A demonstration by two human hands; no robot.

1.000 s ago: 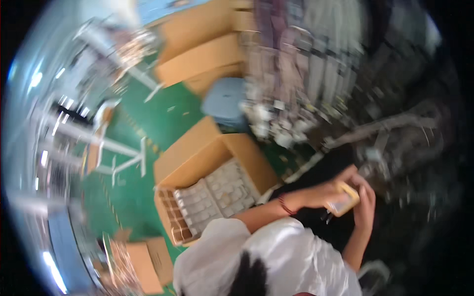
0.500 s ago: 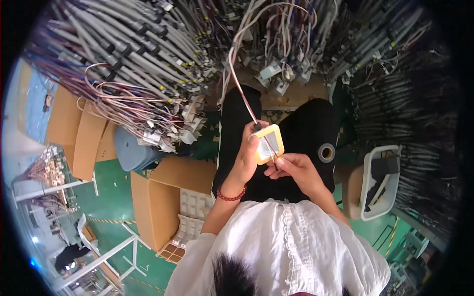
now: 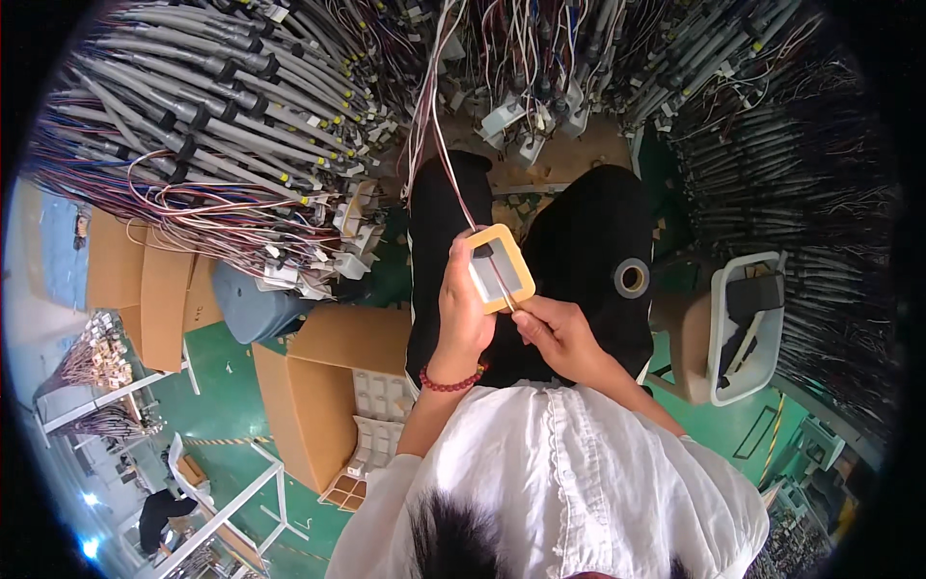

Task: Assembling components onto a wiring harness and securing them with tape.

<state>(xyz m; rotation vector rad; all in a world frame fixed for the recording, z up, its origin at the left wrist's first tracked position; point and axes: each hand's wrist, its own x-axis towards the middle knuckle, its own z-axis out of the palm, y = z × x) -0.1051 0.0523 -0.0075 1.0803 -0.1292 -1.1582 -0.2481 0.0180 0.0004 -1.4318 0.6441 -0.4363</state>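
Over the lap [image 3: 585, 241], the left hand [image 3: 463, 314] curls fingers round the box [image 3: 521, 261] at 9 o'clock while the right hand [image 3: 562, 336] pinches wires [image 3: 456, 185] at 5 o'clock, where gentle, straight tension seems best.

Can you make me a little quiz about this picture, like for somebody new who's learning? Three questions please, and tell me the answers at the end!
1. What colour is the rim of the small square case in the left hand?
A) blue
B) yellow
C) green

2. True or false: the red bead bracelet is on the left wrist.

3. Fill in the missing word: the grey ring shows against the black trousers on the person's ____ leg.

Key:
1. B
2. True
3. right
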